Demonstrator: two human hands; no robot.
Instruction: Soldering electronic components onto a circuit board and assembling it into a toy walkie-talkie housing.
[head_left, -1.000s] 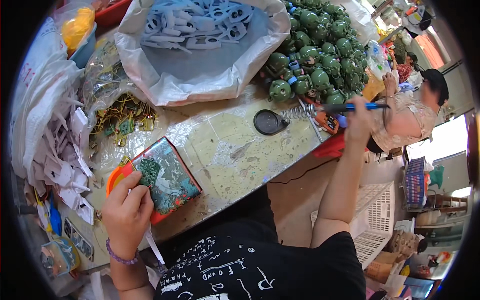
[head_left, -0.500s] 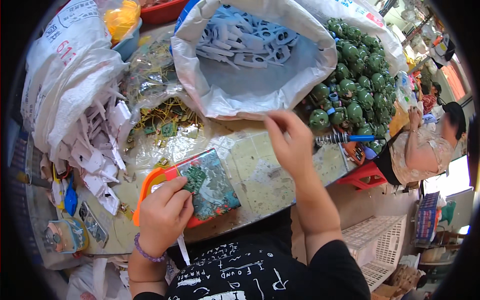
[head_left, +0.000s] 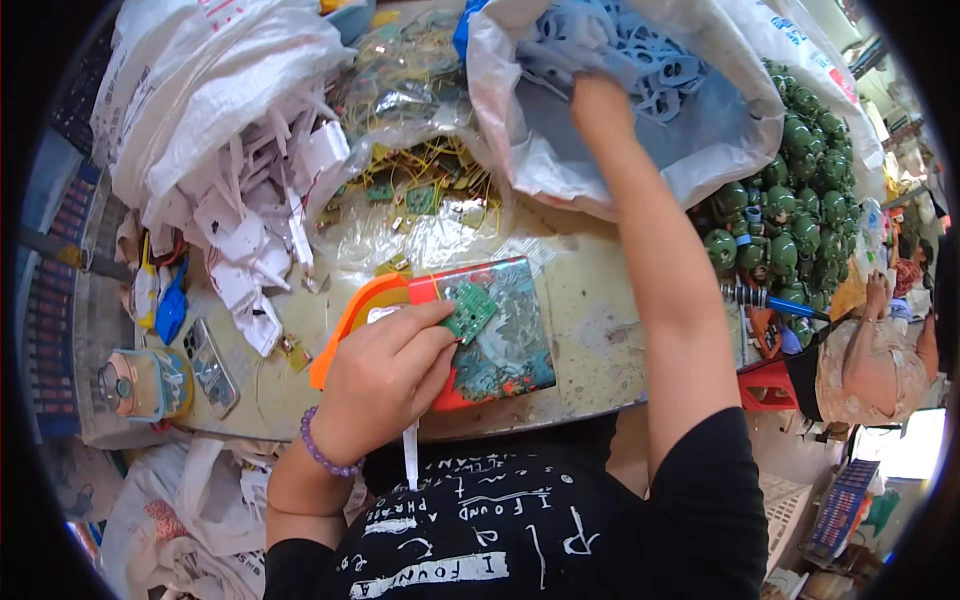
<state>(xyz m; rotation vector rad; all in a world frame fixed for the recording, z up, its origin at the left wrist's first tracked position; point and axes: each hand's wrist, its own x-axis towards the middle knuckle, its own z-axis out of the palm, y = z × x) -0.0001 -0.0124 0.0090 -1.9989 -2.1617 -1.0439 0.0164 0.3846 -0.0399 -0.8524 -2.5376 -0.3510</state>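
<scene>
My left hand [head_left: 385, 375] is closed on a white plastic piece, whose narrow end [head_left: 411, 455] sticks out below toward my shirt. At my fingertips is a small green circuit board [head_left: 468, 310], over a worn red-edged flat block [head_left: 510, 345]; whether it is fixed to the white piece cannot be told. My right hand [head_left: 603, 108] reaches into an open white sack [head_left: 745, 160], down onto a heap of pale plastic parts [head_left: 680, 75]. Its fingers are blurred and partly hidden among them.
An orange curved piece [head_left: 345, 335] adjoins the block. Wired circuit boards [head_left: 425, 195] lie in clear plastic. White parts [head_left: 240, 225] spill from a left sack. Green round parts [head_left: 785, 205], a blue-handled screwdriver [head_left: 790, 305], a phone [head_left: 212, 370] and a cup [head_left: 150, 385] surround the worktop.
My right hand has moved from above the worktop, up and forward into the sack. The left hand keeps its hold near the circuit board. The whole view has shifted.
</scene>
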